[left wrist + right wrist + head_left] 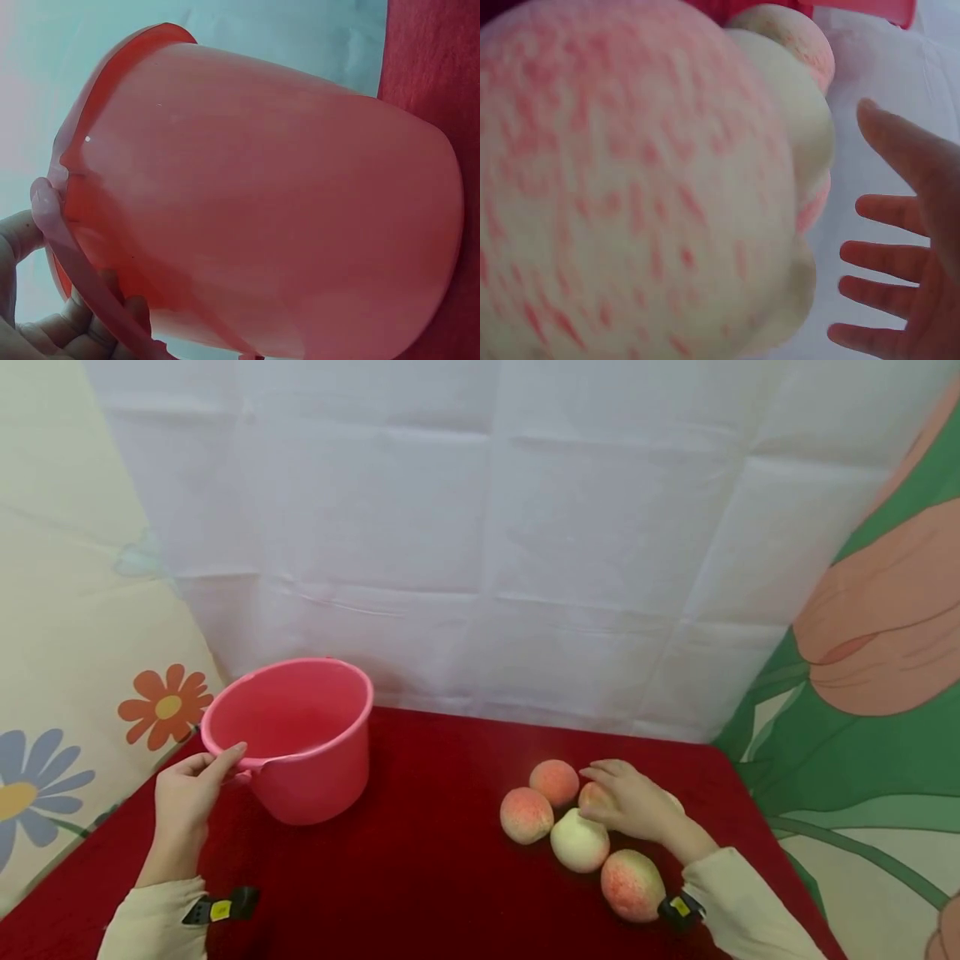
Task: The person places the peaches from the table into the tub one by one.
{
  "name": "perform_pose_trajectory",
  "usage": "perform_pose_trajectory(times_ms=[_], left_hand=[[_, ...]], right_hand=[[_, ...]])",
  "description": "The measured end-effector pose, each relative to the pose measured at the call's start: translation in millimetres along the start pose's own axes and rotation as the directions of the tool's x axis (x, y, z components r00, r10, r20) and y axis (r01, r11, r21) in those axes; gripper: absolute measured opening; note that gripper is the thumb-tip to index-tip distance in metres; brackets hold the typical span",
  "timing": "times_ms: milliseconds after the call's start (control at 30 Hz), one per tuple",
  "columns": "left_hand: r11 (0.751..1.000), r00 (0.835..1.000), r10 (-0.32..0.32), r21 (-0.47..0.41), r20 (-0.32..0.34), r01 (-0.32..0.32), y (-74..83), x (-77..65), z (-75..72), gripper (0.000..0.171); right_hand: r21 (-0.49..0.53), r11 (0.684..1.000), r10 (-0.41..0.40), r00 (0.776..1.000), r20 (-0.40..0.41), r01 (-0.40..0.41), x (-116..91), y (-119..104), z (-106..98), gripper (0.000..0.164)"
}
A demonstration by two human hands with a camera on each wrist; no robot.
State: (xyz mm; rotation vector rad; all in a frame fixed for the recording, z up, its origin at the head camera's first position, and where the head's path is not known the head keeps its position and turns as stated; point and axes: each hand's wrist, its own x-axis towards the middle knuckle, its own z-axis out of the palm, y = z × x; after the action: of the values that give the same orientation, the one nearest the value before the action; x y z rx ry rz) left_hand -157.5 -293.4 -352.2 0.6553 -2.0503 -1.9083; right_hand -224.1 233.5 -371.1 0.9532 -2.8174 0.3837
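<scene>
A pink bucket [315,785] stands upright at the left of the red-covered table. My left hand [183,793] grips its near-left rim, thumb on top. In the left wrist view the fingers [82,319] curl by the bucket's handle [94,289]. On the right lie several peaches, among them a pale one [580,841], a pink one [527,816] and a larger blushed one [633,885]. Over the group is my right hand [633,797], fingers spread and straight. It partly hides a peach [595,795] under it and another [675,802] behind it.
The red cloth [435,843] covers the table, bucket at left and peaches at right. A white sheet [480,568] hangs along the back edge. Flower-printed cloths hang at the left [75,610] and right [885,760].
</scene>
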Motion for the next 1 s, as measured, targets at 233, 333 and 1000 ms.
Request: perform_pose_trajectory(times_ms=[233, 333, 1000], left_hand=[[1.0, 1.0, 0.001, -0.013, -0.002, -0.001, -0.9, -1.0, 1.8, 0.024], [1.0, 1.0, 0.005, -0.02, -0.003, -0.006, -0.6, -0.8, 2.3, 0.024], [0.851, 0.95, 0.237, 0.516, -0.203, -0.102, -3.4, -7.9, 6.7, 0.055]], right_hand=[[-0.023, 0.997, -0.069, 0.994, 0.081, 0.071, 3, -10, 10, 0.058], [-0.053, 0.994, -0.091, 0.992, 0.083, 0.096, 5, -15, 13, 0.058], [-0.117, 0.987, -0.087, 0.976, 0.2, 0.112, 6, -27, 24, 0.065]])
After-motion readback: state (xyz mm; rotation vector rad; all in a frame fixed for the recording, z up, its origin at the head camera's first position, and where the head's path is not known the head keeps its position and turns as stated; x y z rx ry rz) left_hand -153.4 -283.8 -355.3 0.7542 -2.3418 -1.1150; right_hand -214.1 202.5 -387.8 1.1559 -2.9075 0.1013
